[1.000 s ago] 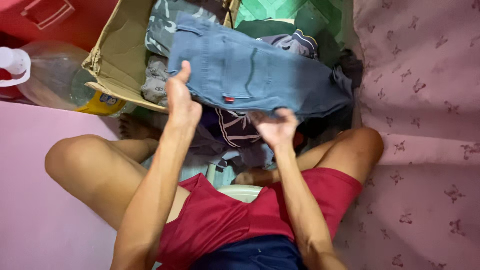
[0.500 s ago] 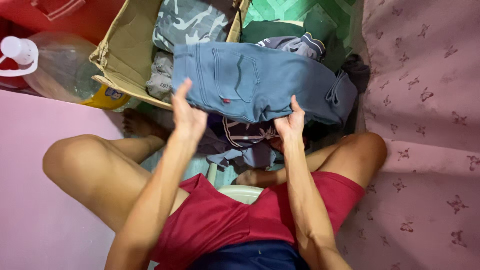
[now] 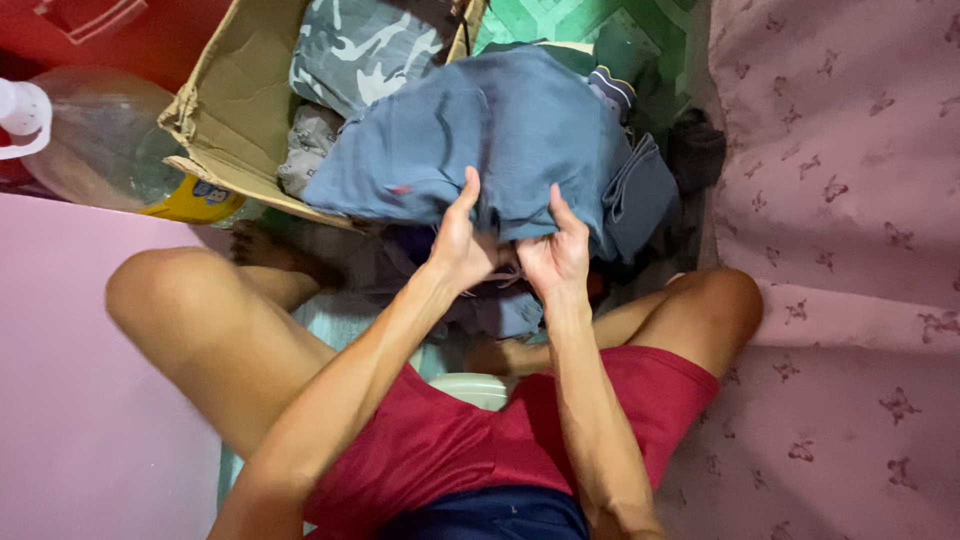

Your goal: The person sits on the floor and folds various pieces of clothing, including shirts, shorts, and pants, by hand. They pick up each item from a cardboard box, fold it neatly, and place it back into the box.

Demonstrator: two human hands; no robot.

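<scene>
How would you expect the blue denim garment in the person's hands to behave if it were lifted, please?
The blue denim garment looks floppy: it creases between the left hand and right hand. It would probably drape and unfold, and its matte cloth seems unlikely to slip.

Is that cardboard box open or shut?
Open: the cardboard box has its flap folded outward, and a camouflage cloth shows inside it.

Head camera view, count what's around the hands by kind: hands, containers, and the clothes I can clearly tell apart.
Hands: 2, left hand and right hand, both gripping the blue denim garment
Containers: 2, brown cardboard box and clear plastic water jug
Clothes clearly distinct: 2, blue denim garment and grey camouflage cloth in the box
Total: 6
</scene>
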